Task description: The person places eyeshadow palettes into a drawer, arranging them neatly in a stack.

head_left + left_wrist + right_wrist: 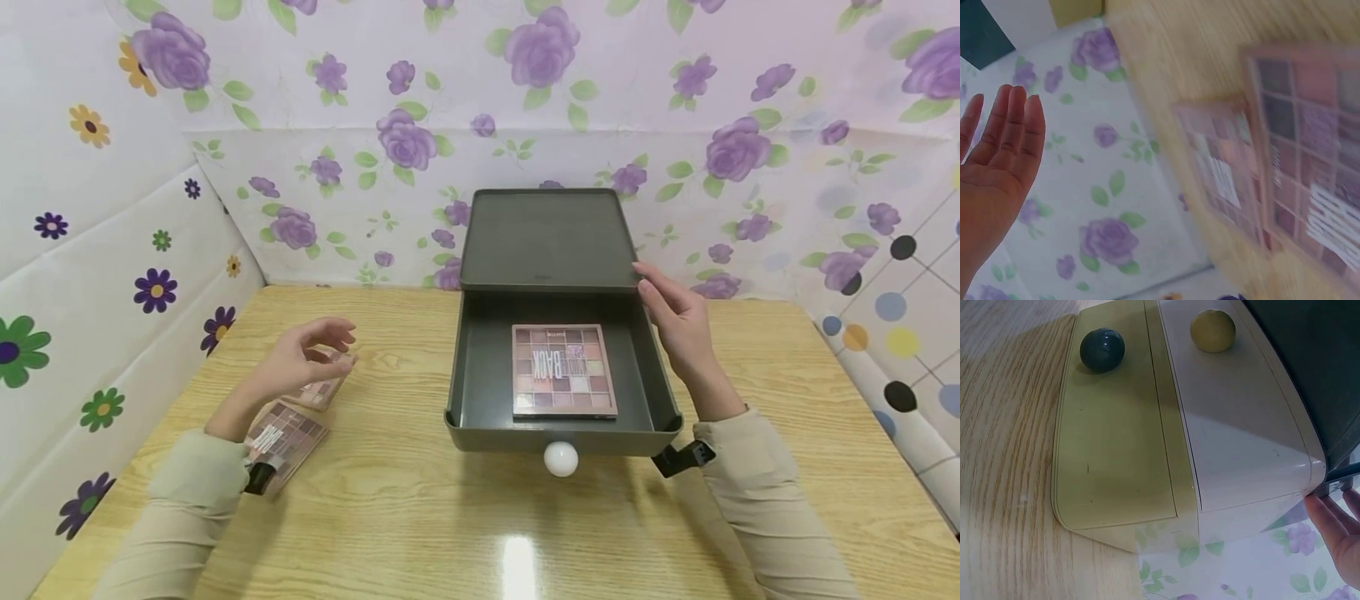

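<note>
My left hand (311, 354) hovers over the left side of the table, its fingers loosely bent with nothing in them. Beneath it lies an eyeshadow palette (318, 393), partly covered by the hand; a larger eyeshadow palette (288, 443) sits just nearer, below my wrist. The left wrist view shows both palettes, slightly blurred. My right hand (678, 321) touches the upper right side of a small drawer cabinet (547, 237), fingertips at its edge. The cabinet's dark green top drawer (465, 379) is pulled out. Another eyeshadow palette (564, 371) lies flat inside, lettering on its lid.
A white knob (561, 459) sticks out from the pulled-out drawer. Below are a white drawer (1241, 412) with a yellow knob (1213, 331) and a yellow drawer (1116, 437) with a dark green knob (1102, 350). Flower-patterned sheeting (405, 83) stands behind the wooden table (390, 500).
</note>
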A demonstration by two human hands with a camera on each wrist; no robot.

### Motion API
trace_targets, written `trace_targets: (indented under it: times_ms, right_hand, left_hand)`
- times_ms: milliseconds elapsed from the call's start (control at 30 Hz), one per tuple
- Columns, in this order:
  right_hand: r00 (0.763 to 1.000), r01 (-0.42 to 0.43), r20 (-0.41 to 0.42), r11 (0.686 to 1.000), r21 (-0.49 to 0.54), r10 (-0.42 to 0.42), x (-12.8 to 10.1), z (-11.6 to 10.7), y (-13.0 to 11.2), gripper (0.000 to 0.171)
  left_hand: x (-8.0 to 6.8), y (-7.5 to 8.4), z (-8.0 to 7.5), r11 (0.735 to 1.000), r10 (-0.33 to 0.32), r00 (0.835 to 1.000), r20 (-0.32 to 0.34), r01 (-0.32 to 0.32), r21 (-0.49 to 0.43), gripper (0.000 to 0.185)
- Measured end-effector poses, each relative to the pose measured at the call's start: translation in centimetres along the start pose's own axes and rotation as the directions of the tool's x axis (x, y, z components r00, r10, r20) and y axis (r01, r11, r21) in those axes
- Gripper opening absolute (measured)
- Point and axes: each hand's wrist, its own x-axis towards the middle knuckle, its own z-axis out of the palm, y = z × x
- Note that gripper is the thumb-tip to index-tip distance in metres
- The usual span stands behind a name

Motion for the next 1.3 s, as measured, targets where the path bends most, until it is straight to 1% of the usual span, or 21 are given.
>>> trace_targets:
  times_ms: [100,300,433,533,667,867,967,1100,1200,1233,1300]
  right_hand:
    - [1.000,0.004,-0.003,1.000,-0.002,-0.004,0.1,0.0,0.0,0.025]
    - [1.000,0.012,-0.013,0.999,-0.039,-0.013,0.3,-0.1,0.1,0.026]
    - [1.000,0.002,-0.004,0.999,-0.034,-0.003,0.3,-0.1,0.0,0.026]
    - [1.000,-0.008,0.004,1.000,-0.027,0.009,0.2,-0.1,0.0,0.026]
    - [1.000,-0.013,0.005,0.999,-0.030,0.013,0.1,-0.1,-0.1,0.026]
    - [1.000,0.005,0.008,1.000,-0.029,-0.005,0.0,-0.2,0.0,0.025]
    - [1.000,0.017,0.009,1.000,-0.012,-0.017,0.1,-0.2,0.0,0.026]
    - [1.000,0.025,0.010,1.000,-0.002,-0.025,0.1,-0.2,-0.1,0.026]
    - [1.000,0.022,0.008,1.000,-0.002,-0.022,0.1,-0.2,0.0,0.026]
    - [1.000,0.019,0.008,1.000,0.000,-0.019,0.1,-0.2,0.0,0.026]
    - [1.000,0.017,0.004,1.000,-0.004,-0.017,0.1,-0.2,0.1,0.026]
  left_hand:
    - [-0.2,-1.1,-0.7,0.999,-0.038,0.999,-0.013,0.038,0.037,0.050]
    - [-0.6,-3.2,-1.6,0.991,-0.076,0.997,-0.025,0.078,0.105,0.055]
    - [-0.9,-4.6,-2.2,0.979,-0.145,0.989,-0.010,0.145,0.140,0.059]
    - [-1.0,-5.6,-2.8,0.967,-0.203,0.979,0.014,0.198,0.159,0.064]
    - [-1.0,-6.6,-3.5,0.953,-0.253,0.966,0.059,0.238,0.188,0.070]
    - [-0.9,-7.7,-4.4,0.930,-0.321,0.940,0.117,0.289,0.225,0.080]
    - [-0.5,-8.5,-4.5,0.923,-0.339,0.931,0.138,0.300,0.243,0.089]
    - [-0.1,-9.2,-4.4,0.912,-0.370,0.914,0.167,0.324,0.251,0.098]
    - [0.2,-9.7,-4.3,0.899,-0.401,0.896,0.192,0.343,0.273,0.104]
    - [0.3,-9.8,-4.2,0.896,-0.404,0.891,0.206,0.341,0.285,0.106]
    - [0.5,-10.1,-4.1,0.886,-0.421,0.882,0.212,0.350,0.305,0.109]
